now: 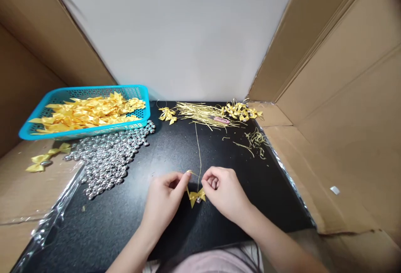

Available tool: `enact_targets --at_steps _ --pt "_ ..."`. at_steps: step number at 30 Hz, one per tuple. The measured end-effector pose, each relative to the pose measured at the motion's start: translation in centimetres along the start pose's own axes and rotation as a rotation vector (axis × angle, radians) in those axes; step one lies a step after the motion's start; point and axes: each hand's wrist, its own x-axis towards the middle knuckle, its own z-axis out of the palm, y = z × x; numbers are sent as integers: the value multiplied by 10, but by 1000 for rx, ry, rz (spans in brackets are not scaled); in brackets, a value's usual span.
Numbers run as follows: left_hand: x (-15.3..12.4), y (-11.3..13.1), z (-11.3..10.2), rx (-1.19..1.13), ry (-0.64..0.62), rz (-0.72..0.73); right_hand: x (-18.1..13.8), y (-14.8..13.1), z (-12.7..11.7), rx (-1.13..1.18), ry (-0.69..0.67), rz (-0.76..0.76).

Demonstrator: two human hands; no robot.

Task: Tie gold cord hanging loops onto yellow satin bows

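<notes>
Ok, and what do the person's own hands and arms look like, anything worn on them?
The left hand and right hand are ungloved, with no visible rings, bracelets or watch. No sleeves show on the visible forearms. Pale pinkish clothing appears at the bottom edge.

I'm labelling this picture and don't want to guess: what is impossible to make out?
All in the head view:
Right hand: its own curled fingers hide whether it grips anything.
Bow between the hands: how the thread is fastened is too small to see.
Blue basket: heaped yellow bows hide most of its floor.
Pink tool: too small to identify.
Pink clothing: cut off by the bottom edge.
</notes>
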Motion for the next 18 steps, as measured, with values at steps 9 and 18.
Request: enact_targets --at_steps 9,18 --pt "-21 -16 18 -480 108 -229 -23 8 25 843 95 334" --pt "-27 -26 29 -650 308 -146 -40 11 35 913 198 284"
